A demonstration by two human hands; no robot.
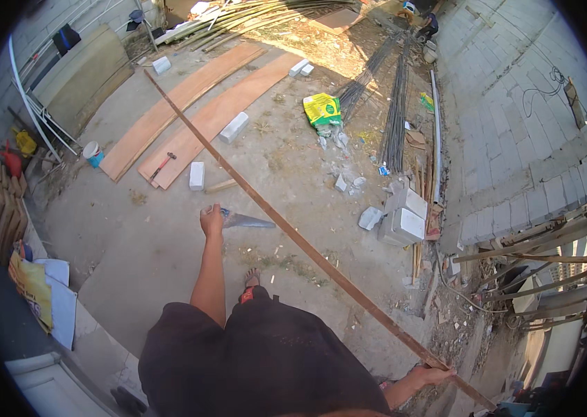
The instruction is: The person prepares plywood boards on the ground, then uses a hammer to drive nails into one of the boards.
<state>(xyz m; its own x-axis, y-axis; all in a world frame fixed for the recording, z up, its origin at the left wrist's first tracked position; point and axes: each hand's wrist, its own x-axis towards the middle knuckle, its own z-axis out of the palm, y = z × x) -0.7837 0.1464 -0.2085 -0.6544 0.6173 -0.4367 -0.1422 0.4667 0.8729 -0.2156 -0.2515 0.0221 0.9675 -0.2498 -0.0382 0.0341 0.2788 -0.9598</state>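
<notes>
I count one long, narrow brown strip [295, 239], one grey-bladed handsaw [243, 220], one red-handled hammer [162, 165] and at least two reddish-brown boards [144, 132].

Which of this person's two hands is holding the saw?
The left hand, which grips the saw by its handle. The right hand holds the long brown strip instead.

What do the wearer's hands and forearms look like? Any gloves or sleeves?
The left hand and right hand are ungloved. Visible forearms are bare, with no watch or band showing. Dark clothing covers the body.
</notes>
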